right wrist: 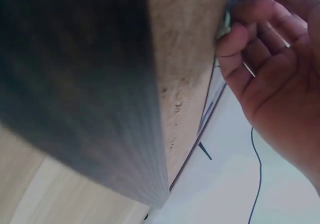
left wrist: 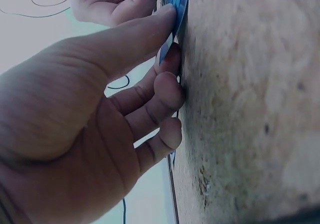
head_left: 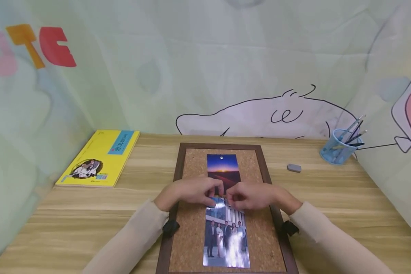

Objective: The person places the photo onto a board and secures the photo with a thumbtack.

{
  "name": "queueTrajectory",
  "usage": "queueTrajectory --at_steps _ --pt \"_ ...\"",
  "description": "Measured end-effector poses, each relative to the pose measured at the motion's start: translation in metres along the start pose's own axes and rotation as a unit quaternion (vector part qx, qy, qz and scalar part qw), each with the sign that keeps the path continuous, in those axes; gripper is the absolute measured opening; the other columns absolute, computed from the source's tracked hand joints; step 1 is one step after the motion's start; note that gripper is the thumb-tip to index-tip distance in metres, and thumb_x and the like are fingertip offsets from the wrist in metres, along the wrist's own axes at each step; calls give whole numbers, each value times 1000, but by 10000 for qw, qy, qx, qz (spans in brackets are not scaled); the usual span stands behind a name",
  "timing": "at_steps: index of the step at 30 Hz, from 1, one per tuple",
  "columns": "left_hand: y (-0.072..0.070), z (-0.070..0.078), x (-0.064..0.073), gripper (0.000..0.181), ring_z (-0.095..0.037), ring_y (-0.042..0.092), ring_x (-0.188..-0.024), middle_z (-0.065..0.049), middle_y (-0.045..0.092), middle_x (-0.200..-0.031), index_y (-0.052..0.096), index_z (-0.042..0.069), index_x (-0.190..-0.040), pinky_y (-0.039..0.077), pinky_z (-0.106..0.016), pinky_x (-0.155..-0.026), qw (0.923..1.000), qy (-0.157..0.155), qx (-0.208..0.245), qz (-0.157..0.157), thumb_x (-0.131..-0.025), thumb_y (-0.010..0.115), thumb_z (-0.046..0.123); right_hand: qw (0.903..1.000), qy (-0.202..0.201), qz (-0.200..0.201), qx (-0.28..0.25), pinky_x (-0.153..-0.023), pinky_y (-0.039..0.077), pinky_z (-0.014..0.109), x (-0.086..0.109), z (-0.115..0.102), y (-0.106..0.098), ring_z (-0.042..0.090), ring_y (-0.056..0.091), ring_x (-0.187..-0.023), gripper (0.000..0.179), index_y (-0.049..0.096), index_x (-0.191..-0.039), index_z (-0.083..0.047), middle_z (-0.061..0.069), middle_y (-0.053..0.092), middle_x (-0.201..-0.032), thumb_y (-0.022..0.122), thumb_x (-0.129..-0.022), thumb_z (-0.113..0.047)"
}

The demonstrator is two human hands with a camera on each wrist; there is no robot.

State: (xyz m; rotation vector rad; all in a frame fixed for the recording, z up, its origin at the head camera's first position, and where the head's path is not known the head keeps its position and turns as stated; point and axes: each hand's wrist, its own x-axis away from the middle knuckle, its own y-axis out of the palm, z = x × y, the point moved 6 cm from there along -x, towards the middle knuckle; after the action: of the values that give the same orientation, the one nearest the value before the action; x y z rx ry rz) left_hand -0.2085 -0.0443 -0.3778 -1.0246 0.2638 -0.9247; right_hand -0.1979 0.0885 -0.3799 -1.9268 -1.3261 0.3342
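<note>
A glossy group photo (head_left: pixel 222 232) lies on a cork board (head_left: pixel 191 236) with a dark wooden frame. My left hand (head_left: pixel 198 190) pinches the photo's upper left corner, its thumb on the front and a finger behind; the left wrist view shows that corner lifted off the cork. At the upper right corner, my right hand (head_left: pixel 251 195) pinches the photo's edge with curled fingers, and its fingertips are partly hidden in the right wrist view. Just above, a sunset photo (head_left: pixel 222 167) hangs by a silver pushpin (head_left: pixel 221 157) at its top; both hands overlap its lower part.
A yellow book (head_left: pixel 102 160) lies on the wooden table (head_left: pixel 150 160) to the left. On the right are a grey eraser (head_left: pixel 294 168) and a blue mesh cup (head_left: pixel 335 152) of pens. Printed cloth (head_left: pixel 150 76) walls stand behind and at both sides.
</note>
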Motion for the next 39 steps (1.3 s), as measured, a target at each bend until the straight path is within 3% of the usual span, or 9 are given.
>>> queueTrajectory --at_steps 11,23,32,39 --pt "-2 0 -1 25 -8 56 -71 7 59 -80 61 20 -102 45 -26 -64 9998 -125 -159 69 -86 80 22 9986 -230 37 477 -65 44 20 -7 1 -3 1 50 -71 9 62 -90 -13 -11 53 -79 63 -97 -8" --pt "-3 -2 2 27 -8 53 -68 4 58 -78 60 14 -99 44 -24 -62 10000 34 -53 3 -84 83 18 9991 -80 -334 244 -64 43 20 -13 5 -6 1 50 -69 9 61 -90 -12 -11 54 -77 62 -98 -8" --pt "-5 -8 8 27 -8 51 -67 4 56 -74 58 14 -91 40 -25 -62 9995 -260 -44 -157 -83 84 18 9984 49 -539 136 -65 42 21 -18 4 -7 3 51 -70 9 61 -91 -12 -10 54 -79 61 -100 -9" --pt "-4 -9 7 26 -9 51 -68 4 56 -75 59 16 -91 40 -25 -63 9992 -304 -229 -127 -83 83 21 9975 218 -674 81 -65 41 20 -19 5 -7 3 52 -71 9 61 -93 -14 -10 55 -80 60 -101 -11"
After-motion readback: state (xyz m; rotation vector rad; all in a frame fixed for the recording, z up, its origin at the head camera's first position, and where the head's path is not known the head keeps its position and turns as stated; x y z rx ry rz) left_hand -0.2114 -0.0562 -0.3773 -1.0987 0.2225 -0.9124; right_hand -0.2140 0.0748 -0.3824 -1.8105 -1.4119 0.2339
